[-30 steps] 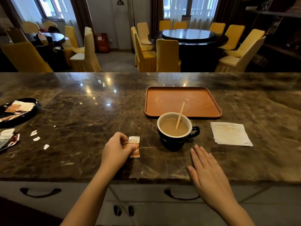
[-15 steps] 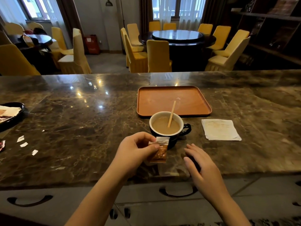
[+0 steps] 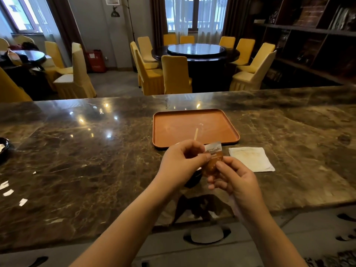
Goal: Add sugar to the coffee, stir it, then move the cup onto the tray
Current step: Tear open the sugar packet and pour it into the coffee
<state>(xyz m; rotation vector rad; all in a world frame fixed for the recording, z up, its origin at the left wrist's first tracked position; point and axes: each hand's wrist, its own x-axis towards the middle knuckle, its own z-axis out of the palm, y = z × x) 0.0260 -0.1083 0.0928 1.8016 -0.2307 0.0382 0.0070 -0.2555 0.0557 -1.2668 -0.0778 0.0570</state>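
A small brown sugar packet with a white top strip is held up in front of me over the counter. My left hand pinches its upper left part and my right hand pinches its lower right side. The black coffee cup is almost wholly hidden behind my hands; only a dark sliver shows. The tip of the wooden stir stick pokes up above my left hand. The orange tray lies flat just beyond, with nothing on it.
A folded white napkin lies right of my hands. Torn white paper scraps are scattered at the left. A dark dish sits at the left edge. Yellow chairs and round tables stand beyond the marble counter.
My left hand lifted the sugar packet off the counter and raised it in front of the cup. My right hand left the counter and took hold of the packet too.
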